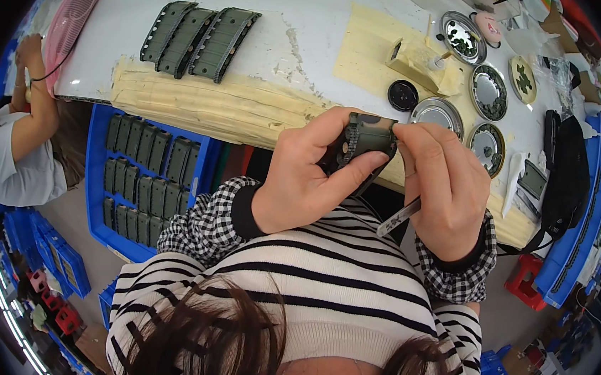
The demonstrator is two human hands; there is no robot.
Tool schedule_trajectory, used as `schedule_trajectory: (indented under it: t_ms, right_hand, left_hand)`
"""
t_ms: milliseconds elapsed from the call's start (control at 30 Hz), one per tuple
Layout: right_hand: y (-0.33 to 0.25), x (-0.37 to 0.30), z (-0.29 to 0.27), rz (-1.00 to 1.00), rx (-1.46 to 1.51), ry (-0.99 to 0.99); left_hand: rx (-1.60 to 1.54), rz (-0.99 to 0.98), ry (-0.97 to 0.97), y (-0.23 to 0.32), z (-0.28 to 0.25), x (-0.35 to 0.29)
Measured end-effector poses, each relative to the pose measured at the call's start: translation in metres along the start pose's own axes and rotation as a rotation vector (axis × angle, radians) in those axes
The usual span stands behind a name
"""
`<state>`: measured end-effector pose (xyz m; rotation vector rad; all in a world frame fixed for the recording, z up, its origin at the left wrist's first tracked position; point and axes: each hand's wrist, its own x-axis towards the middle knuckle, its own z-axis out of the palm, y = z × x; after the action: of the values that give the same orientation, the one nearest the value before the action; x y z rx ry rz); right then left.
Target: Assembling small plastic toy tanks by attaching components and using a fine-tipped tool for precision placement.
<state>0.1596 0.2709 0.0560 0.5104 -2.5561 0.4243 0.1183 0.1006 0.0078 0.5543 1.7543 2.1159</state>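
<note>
My left hand (313,171) is closed around a small camouflage-green toy vehicle hull (370,138), with a row of dark wheel-like parts along its edge, just over the table's front edge. At the hull's right end are the fingertips of my right hand (438,178), pinched on metal tweezers (399,217) whose rear end sticks out below the palm. The tweezers' tips and any tiny part in them are hidden. Three similar green hulls (220,43) lie side by side at the far left of the white table (294,15).
A blue crate (94,191) with rows of green hulls stands below left. At right are a metal dish of small parts (489,92), a black round lid (403,95), a taped yellow block (425,66) and a black bag (569,175). Another person (21,149) sits left, near a pink fan (79,18).
</note>
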Motion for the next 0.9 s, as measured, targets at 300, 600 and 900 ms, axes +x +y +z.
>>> schedule_trajectory:
  t_ms: [300,600,900]
  right_hand:
    - [-0.003,-0.007,-0.004,0.313,0.324,0.139]
    - [-0.004,-0.009,0.006,0.197,0.317,0.158]
    - [-0.007,-0.011,0.005,0.165,0.259,0.160]
  left_hand:
    - [-0.103,-0.054,-0.163,0.001,-0.012,0.007]
    - [-0.202,-0.058,-0.113,0.003,-0.006,0.004]
    - [-0.212,-0.051,-0.139,0.001,-0.006,0.003]
